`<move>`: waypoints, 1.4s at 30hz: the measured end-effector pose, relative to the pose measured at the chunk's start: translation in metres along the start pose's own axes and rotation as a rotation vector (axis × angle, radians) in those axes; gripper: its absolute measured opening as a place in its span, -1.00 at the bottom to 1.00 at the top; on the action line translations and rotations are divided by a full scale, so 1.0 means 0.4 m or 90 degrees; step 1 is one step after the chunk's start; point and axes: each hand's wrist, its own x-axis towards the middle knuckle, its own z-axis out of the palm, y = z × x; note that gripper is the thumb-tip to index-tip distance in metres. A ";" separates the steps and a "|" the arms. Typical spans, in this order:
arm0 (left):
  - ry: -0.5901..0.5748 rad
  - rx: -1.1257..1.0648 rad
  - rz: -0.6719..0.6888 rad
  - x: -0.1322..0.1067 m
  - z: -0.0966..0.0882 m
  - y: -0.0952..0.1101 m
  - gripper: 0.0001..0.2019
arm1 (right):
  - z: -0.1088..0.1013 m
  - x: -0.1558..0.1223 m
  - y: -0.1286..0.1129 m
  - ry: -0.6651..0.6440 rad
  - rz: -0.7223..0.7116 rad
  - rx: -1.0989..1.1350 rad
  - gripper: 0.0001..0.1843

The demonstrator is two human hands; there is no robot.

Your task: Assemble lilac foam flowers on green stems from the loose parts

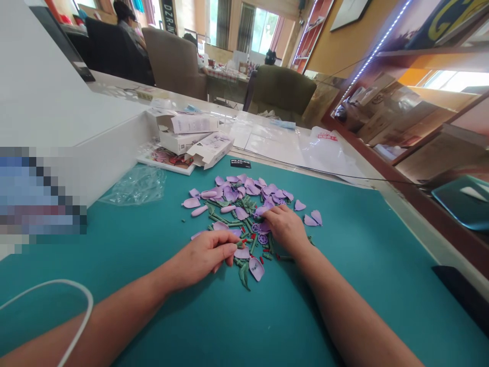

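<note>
A loose heap of lilac plastic petals (231,193) and green stem pieces (246,204) is spread over the teal mat (183,326). My left hand (204,255) is at the near left of the heap, thumb and forefinger pinched on a small green piece (239,244). My right hand (286,229) reaches into the heap's right side with its fingers closed; what lies between the fingertips is hidden. Purple wheel-like pieces (263,238) and small red pieces (262,260) lie between the hands. A green leaf (244,276) and a cupped petal (256,269) are at the near edge.
Open white boxes (212,149) stand behind the heap, beside crumpled clear plastic bags (135,184). A black card (240,163) lies at the mat's far edge. A white cable (89,300) loops at the left. Chairs (173,61) and a seated person (128,23) are beyond the table.
</note>
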 end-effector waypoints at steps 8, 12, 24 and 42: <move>-0.009 -0.002 0.009 -0.001 0.000 0.000 -0.60 | 0.009 0.005 0.014 -0.035 0.031 0.033 -0.73; -0.013 -0.006 0.013 0.001 0.000 -0.003 -0.61 | 0.007 0.005 0.020 -0.053 0.036 0.031 -0.71; -0.008 -0.008 0.010 0.000 0.001 -0.002 -0.61 | 0.003 -0.003 0.012 -0.043 -0.003 0.005 -0.85; 0.023 -0.040 0.047 -0.004 -0.002 -0.004 -0.54 | -0.066 -0.030 -0.088 0.090 0.105 0.979 -0.75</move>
